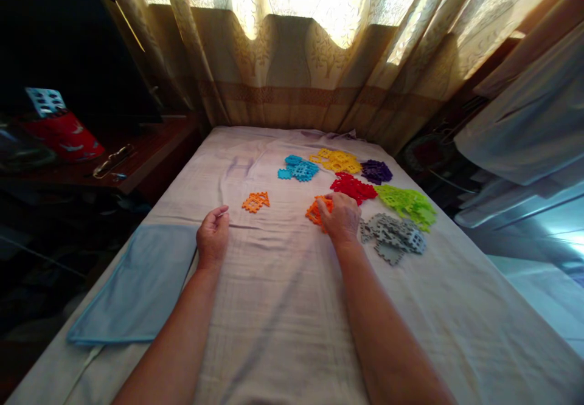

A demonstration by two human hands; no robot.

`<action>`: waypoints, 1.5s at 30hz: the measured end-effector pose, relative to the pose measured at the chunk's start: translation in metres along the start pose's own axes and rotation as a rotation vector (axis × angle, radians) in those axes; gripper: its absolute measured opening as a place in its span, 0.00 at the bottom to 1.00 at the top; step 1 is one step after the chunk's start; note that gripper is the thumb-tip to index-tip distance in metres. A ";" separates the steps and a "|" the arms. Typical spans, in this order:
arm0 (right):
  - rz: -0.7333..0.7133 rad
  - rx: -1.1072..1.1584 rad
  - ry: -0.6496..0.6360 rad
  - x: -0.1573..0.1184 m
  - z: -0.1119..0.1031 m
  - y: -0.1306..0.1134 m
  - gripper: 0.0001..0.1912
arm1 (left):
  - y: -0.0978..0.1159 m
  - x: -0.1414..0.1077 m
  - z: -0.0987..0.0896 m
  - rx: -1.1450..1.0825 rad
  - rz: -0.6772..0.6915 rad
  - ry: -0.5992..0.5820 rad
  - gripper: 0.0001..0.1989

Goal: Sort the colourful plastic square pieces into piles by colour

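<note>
My right hand [343,218] reaches over a small pile of orange interlocking puzzle pieces [316,211], its fingers closed on the pieces and partly hiding them. My left hand [213,235] is curled above the bed sheet, with nothing visible in its fingers. Between the hands, closer to the left one, a few loose orange pieces [253,203] lie on the sheet, with notched edges and cut-out centres. Just beyond my right hand is a heap of red pieces [352,188]. Grey pieces [393,235] are piled to its right.
Further piles are blue [298,169], yellow [340,160], dark purple [376,171] and lime green [408,204]. A folded light-blue cloth [137,283] lies at left on the pale sheet [278,332]. Curtains [292,70] hang behind; a red patterned container [68,137] stands on the left desk.
</note>
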State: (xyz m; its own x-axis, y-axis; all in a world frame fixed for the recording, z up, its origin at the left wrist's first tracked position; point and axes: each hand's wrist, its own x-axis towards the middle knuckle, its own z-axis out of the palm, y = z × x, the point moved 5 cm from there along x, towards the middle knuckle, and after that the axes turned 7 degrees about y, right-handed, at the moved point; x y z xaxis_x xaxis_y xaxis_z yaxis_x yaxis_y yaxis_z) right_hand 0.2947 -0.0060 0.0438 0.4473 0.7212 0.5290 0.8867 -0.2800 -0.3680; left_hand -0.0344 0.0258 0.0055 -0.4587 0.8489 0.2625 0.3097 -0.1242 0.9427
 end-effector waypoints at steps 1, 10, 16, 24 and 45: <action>-0.028 0.025 0.004 -0.001 0.000 -0.007 0.14 | 0.000 0.000 0.000 -0.001 -0.005 0.001 0.20; -0.382 0.110 -0.361 -0.033 0.035 -0.116 0.14 | -0.001 -0.001 0.000 -0.035 -0.035 -0.004 0.19; -0.457 0.060 -0.406 -0.045 0.054 -0.159 0.15 | -0.001 0.000 0.000 -0.022 -0.015 0.001 0.19; -0.486 0.009 -0.437 -0.049 0.054 -0.161 0.13 | -0.001 0.000 0.000 -0.024 -0.014 0.002 0.19; -0.349 0.312 -0.263 -0.022 0.017 -0.090 0.04 | 0.002 0.000 -0.001 -0.007 -0.021 0.016 0.19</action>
State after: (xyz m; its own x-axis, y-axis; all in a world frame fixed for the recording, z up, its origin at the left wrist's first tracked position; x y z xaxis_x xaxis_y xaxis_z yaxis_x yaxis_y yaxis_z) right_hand 0.2027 0.0138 0.0522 0.0526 0.8832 0.4661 0.8825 0.1773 -0.4356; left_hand -0.0347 0.0246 0.0080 -0.4787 0.8429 0.2456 0.2942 -0.1095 0.9494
